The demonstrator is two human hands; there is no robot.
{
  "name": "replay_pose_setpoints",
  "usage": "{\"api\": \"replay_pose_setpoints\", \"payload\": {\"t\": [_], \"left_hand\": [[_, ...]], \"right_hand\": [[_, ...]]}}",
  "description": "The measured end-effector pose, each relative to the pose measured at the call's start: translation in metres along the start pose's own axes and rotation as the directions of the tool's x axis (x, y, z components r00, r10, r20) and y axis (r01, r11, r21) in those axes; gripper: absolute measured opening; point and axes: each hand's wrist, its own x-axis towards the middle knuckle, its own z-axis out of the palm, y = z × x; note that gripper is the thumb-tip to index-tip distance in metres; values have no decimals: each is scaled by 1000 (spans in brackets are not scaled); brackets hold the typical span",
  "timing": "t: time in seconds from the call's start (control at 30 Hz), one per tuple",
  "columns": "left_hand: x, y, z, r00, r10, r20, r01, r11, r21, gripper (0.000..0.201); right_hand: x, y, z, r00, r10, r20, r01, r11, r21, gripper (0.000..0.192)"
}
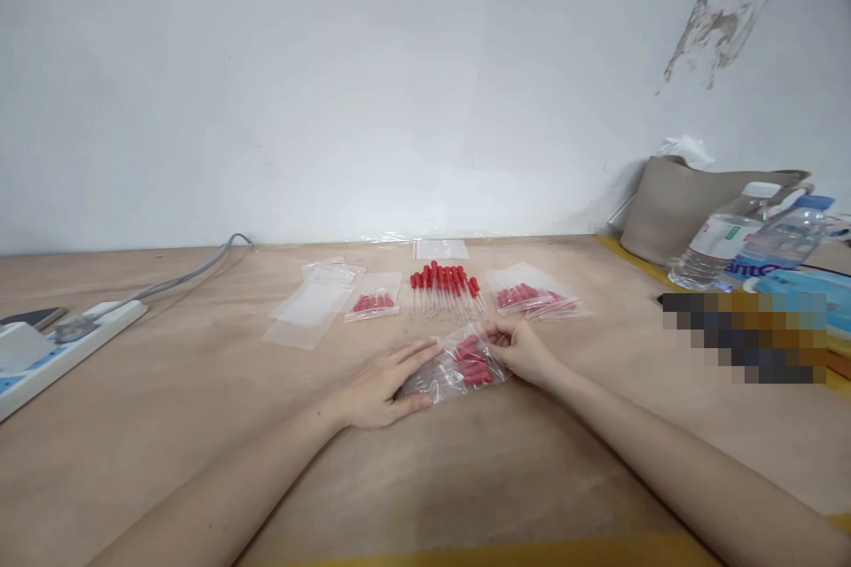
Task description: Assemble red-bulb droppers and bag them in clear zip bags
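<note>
A clear plastic zip bag (439, 379) with several red rubber bulbs (473, 363) inside lies in front of me. My left hand (389, 385) rests at the bag's left side, fingers stretched out and spread, thumb on its lower edge. The fingers of my right hand (522, 350) are pinched together at the bag's right upper edge. Just beyond the bag, several glass droppers (439, 288) with red bulbs lie side by side, bulbs pointing away from me.
One filled bag (373, 301) lies left of the droppers; more filled bags (535, 294) overlap at the right. Flat unfilled bags (309, 310) are farther left, another (440, 250) at the wall. A power strip (93, 337) stands left; bottles (724, 239) and a grey-brown bag (671, 204) stand right.
</note>
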Motion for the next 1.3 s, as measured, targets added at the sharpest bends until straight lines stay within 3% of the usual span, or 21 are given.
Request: {"api": "replay_pose_setpoints", "payload": {"t": [0.1,0.23,0.33,0.4,0.47,0.63,0.77,0.9,0.97,1.03,1.07,1.1,1.17,1.23,1.3], "left_hand": [[0,1,-1,1000,-9,5,9,1000,-4,62],[0,1,-1,1000,-6,4,6,1000,-16,62],[0,1,-1,1000,-4,5,4,1000,-23,61],[0,1,-1,1000,-1,4,1,1000,-27,61],[0,1,-1,1000,7,0,-7,999,-37,60],[0,0,-1,1000,7,0,-7,997,-74,61],[-1,0,-5,1000,-4,-14,1,987,-162,64],[1,-7,-3,982,-105,-154,61,962,-267,65],[4,-11,2,911,-255,-323,142,932,-333,56],[7,-13,5,793,-429,-433,209,859,-468,48],[9,-11,6,754,-503,-423,216,798,-563,47],[11,-9,6,744,-558,-368,207,716,-667,46],[15,1,4,791,-586,-172,174,486,-856,45],[18,12,4,852,-523,1,145,233,-962,39],[21,20,5,878,-472,73,115,61,-991,31]], "right_hand": [[-4,-11,1,992,-19,126,6,994,106,30],[-3,-16,-4,981,-47,191,34,997,72,24],[0,-13,-8,995,83,62,-85,996,23,24],[0,-12,-9,980,194,-44,-194,981,17,31],[0,-12,-8,970,233,-69,-232,972,24,34],[-4,-17,-4,983,139,118,-152,983,103,30],[-8,-20,-3,972,164,170,-204,944,258,28],[-11,-22,-3,976,149,160,-211,828,519,20],[-10,-22,-5,987,146,67,-157,790,593,17],[-9,-22,-5,992,130,-5,-97,768,634,19],[-8,-21,-4,993,120,-14,-83,759,646,21],[-8,-21,-3,994,109,-7,-78,751,655,22],[-10,-22,4,996,83,41,-89,734,673,24],[-15,-23,14,991,57,117,-122,718,685,26],[-21,-25,23,975,43,216,-180,718,672,27]]}}
